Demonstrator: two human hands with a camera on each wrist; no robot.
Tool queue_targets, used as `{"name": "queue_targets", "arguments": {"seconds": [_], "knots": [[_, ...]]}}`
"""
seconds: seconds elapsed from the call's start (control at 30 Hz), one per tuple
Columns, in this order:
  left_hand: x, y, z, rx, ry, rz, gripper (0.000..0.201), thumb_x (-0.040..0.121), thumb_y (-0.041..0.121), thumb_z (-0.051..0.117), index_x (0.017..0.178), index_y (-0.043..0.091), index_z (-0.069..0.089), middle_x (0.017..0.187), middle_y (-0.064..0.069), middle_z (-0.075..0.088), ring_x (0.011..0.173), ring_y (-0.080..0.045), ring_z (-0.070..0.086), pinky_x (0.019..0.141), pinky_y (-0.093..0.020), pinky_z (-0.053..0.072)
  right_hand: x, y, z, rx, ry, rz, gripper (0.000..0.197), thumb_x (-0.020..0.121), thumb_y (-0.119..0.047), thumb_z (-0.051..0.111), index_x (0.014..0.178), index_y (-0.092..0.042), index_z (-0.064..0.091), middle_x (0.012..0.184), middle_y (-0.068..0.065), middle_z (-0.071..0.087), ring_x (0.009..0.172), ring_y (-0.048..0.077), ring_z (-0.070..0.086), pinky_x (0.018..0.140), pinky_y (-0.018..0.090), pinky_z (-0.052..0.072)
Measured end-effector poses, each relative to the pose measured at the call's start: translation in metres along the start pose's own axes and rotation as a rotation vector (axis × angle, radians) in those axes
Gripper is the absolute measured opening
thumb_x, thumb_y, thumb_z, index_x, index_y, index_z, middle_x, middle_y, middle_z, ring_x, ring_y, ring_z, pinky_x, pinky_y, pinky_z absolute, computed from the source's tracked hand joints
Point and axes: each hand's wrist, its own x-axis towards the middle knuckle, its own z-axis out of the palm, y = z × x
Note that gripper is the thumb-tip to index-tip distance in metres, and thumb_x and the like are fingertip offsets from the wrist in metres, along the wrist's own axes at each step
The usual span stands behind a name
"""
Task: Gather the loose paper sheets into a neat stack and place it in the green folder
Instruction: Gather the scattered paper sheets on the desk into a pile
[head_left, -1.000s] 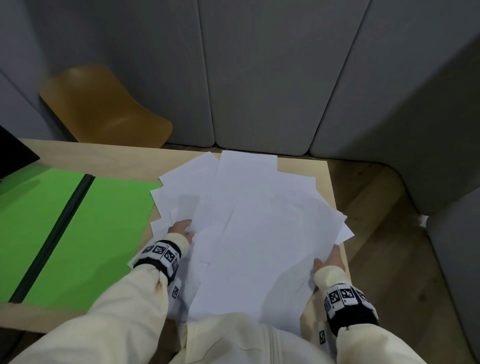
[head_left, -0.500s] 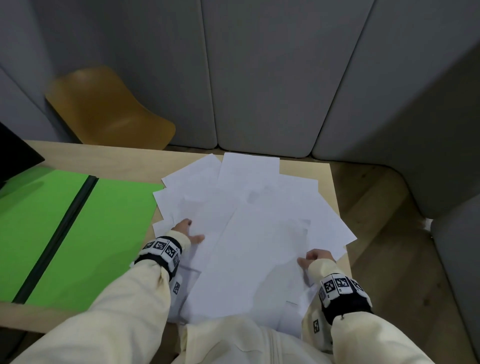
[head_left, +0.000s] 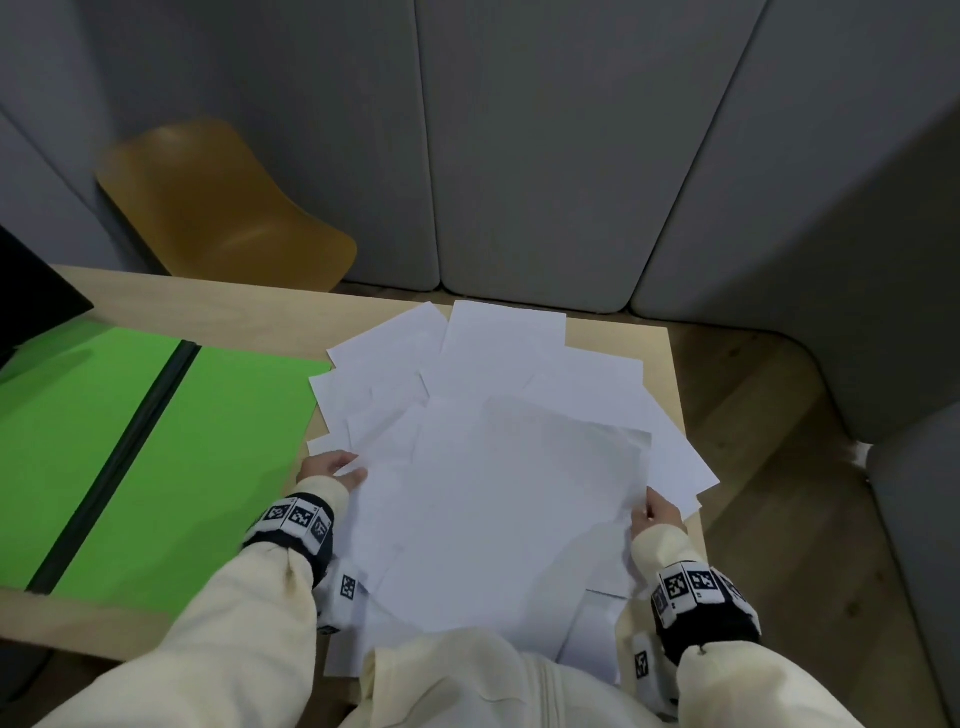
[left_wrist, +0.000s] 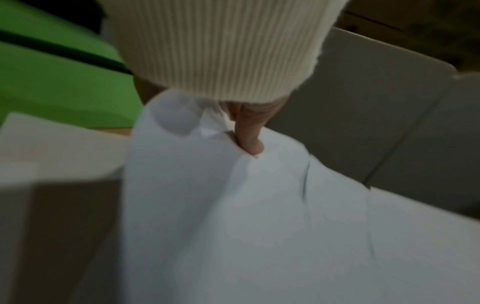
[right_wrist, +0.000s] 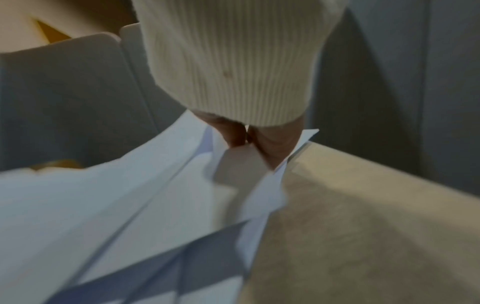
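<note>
Several loose white paper sheets (head_left: 498, 467) lie fanned over the right part of the wooden table (head_left: 218, 306). My left hand (head_left: 332, 467) pinches the left edge of the upper sheets; in the left wrist view the thumb (left_wrist: 249, 142) presses on top while the paper (left_wrist: 233, 205) bulges over a finger beneath. My right hand (head_left: 657, 512) grips their right edge, and its fingers (right_wrist: 270, 148) pinch the sheet edges (right_wrist: 262, 193). The green folder (head_left: 208, 441) lies open flat to the left, its dark spine (head_left: 130, 441) running diagonally.
A mustard chair (head_left: 218, 208) stands behind the table's far left. A black object (head_left: 31, 296) sits at the left edge. Grey padded panels (head_left: 519, 156) wall in the back and right. Some sheets overhang the table's right edge (head_left: 675, 364) and near edge.
My right hand slid in along the sheets' right edge and now grips it. The upper sheets have shifted and sit more squarely between both hands. The left hand stayed at the left edge.
</note>
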Motion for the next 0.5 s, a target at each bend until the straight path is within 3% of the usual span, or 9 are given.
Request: {"name": "queue_targets", "arguments": {"seconds": [0.1, 0.17, 0.27, 0.33, 0.43, 0.5], "knots": [[0.000, 0.004, -0.003, 0.000, 0.028, 0.033, 0.019, 0.080, -0.005, 0.064, 0.098, -0.005, 0.070, 0.088, -0.014, 0.062, 0.086, -0.021, 0.054, 0.078, -0.023, 0.037, 0.003, -0.003, -0.016, -0.088, -0.021, -0.095, 0.023, 0.081, 0.010, 0.040, 0.082, -0.011, 0.050, 0.070, 0.009, 0.048, 0.072, 0.025, 0.042, 0.059, 0.021, 0.032], [0.001, 0.010, -0.005, 0.009, 0.026, 0.058, 0.019, 0.079, -0.004, 0.065, 0.097, -0.005, 0.071, 0.087, -0.012, 0.060, 0.086, -0.018, 0.052, 0.078, -0.022, 0.037, 0.005, -0.014, -0.026, -0.176, -0.069, -0.138, 0.024, 0.078, 0.010, 0.044, 0.082, -0.013, 0.051, 0.072, 0.008, 0.052, 0.075, 0.029, 0.049, 0.069, 0.021, 0.035], [0.001, 0.021, -0.001, -0.031, -0.011, 0.085, 0.023, 0.077, 0.001, 0.071, 0.099, -0.004, 0.071, 0.102, -0.021, 0.069, 0.096, -0.029, 0.064, 0.087, -0.028, 0.045, 0.009, -0.033, -0.025, -0.234, -0.140, -0.192, 0.025, 0.086, -0.001, 0.048, 0.103, -0.014, 0.062, 0.097, 0.011, 0.063, 0.090, 0.032, 0.057, 0.080, 0.024, 0.040], [-0.005, 0.035, 0.003, -0.173, 0.006, 0.068, 0.025, 0.078, 0.005, 0.071, 0.103, 0.000, 0.071, 0.104, -0.025, 0.069, 0.097, -0.031, 0.066, 0.086, -0.029, 0.045, 0.007, -0.047, -0.017, -0.132, -0.086, -0.195, 0.018, 0.088, -0.016, 0.055, 0.104, -0.016, 0.064, 0.092, 0.008, 0.065, 0.088, 0.032, 0.061, 0.078, 0.027, 0.046], [-0.005, 0.049, -0.001, -0.391, -0.010, -0.130, 0.034, 0.082, 0.031, 0.069, 0.106, 0.006, 0.069, 0.107, -0.015, 0.067, 0.095, -0.015, 0.069, 0.099, -0.029, 0.042, 0.008, -0.056, -0.018, 0.043, 0.053, -0.039, 0.020, 0.080, -0.033, 0.065, 0.093, -0.017, 0.066, 0.076, 0.004, 0.062, 0.076, 0.027, 0.061, 0.079, 0.032, 0.051], [0.010, 0.031, -0.005, -0.392, -0.045, -0.262, 0.066, 0.074, 0.057, 0.066, 0.118, 0.007, 0.065, 0.127, -0.012, 0.062, 0.118, -0.022, 0.059, 0.110, -0.036, 0.036, 0.008, -0.048, -0.025, -0.051, -0.063, 0.087, 0.027, 0.078, -0.035, 0.069, 0.096, -0.016, 0.062, 0.085, 0.005, 0.057, 0.069, 0.023, 0.057, 0.073, 0.030, 0.048]]}}
